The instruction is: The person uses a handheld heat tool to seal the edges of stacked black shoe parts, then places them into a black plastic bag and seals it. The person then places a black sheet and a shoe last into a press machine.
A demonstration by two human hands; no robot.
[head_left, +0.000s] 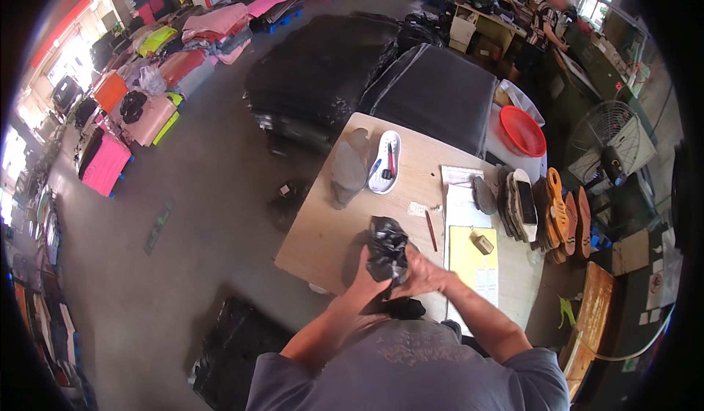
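Close to my body, over the near edge of the wooden table (315, 244), a crumpled shiny black plastic bundle (387, 244) is upright between my hands. My left hand (366, 277) is closed against its left side. My right hand (422, 273) grips it from the right, fingers curved around its lower part. What is inside the plastic, if anything, is hidden. Farther up the table lie grey shoe-shaped pieces (350, 169) and a white sole-shaped tray (377, 182) with pens in it. A brown pencil (431, 231) lies to the right of the bundle.
Yellow paper (462, 261) with a small tan block (482, 244) lies on the right. Several shoe soles (559, 209) stand at the table's right edge, near a red basin (522, 131) and a fan (605, 143). Black-covered stacks (323, 66) rise beyond. A person (544, 26) stands far right.
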